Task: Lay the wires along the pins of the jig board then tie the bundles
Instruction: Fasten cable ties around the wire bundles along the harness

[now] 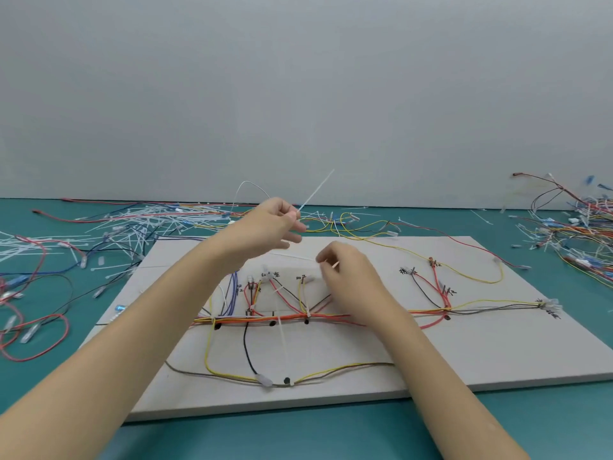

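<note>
White cable tie [316, 189] pinched in left hand [277, 224]; right hand [348, 272] pinches another's end; one jig board [497, 353].

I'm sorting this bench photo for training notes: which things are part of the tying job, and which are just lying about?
In the job:
jig board
wire bundle
cable tie, pinched by left hand
right hand

Lying about:
loose cable ties
tangled wires
red wire loop

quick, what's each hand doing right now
Left hand: raised above the jig board, pinching a white cable tie.
Right hand: over the board, fingers curled, pinching a thin white piece; what it is cannot be told.
</note>
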Available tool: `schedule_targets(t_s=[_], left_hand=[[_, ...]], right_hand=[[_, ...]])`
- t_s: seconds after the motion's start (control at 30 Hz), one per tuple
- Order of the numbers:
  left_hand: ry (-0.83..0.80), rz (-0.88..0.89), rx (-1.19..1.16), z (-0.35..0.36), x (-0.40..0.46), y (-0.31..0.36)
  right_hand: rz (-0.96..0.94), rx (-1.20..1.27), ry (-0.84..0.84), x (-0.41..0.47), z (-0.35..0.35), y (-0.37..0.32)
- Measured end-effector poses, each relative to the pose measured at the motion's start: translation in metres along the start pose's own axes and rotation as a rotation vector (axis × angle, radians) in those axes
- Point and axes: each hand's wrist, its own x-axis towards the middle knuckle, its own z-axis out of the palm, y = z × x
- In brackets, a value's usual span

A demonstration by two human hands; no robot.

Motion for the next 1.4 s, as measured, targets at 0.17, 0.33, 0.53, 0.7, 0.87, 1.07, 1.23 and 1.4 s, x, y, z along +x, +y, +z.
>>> schedule_targets(t_s=[0.17, 0.33, 0.53, 0.7, 0.87, 1.07, 1.23, 1.4], left_hand=[[0.123, -0.052, 0.045, 0.032, -0.017, -0.024], [0.468, 0.411, 0.931, 0.052, -0.021, -0.053], [0.177, 0.258, 0.949, 0.055, -0.012, -0.054], [0.140, 0.285, 1.033, 0.060, -0.010, -0.060], [0.143, 0.249, 0.934, 0.058, -0.009, -0.067], [0.192, 0.489, 0.792, 0.065, -0.028, -0.058], [0.026, 0.505, 0.933, 0.078, -0.047, -0.065], [0.012, 0.475, 0.982, 0.080, -0.044, -0.066]], right_hand=[[0.180, -0.024, 0.025, 0.007, -0.046, 0.034], [0.273, -0.033, -0.159, 0.000, -0.071, 0.054], [0.321, -0.252, -0.487, -0.007, -0.071, 0.047], [0.342, -0.369, -0.475, -0.008, -0.063, 0.041], [0.337, -0.438, -0.509, -0.007, -0.060, 0.040], [0.329, -0.361, -0.518, -0.003, -0.061, 0.043], [0.371, -0.341, -0.506, -0.005, -0.063, 0.043], [0.314, -0.402, -0.552, -0.006, -0.061, 0.040]])
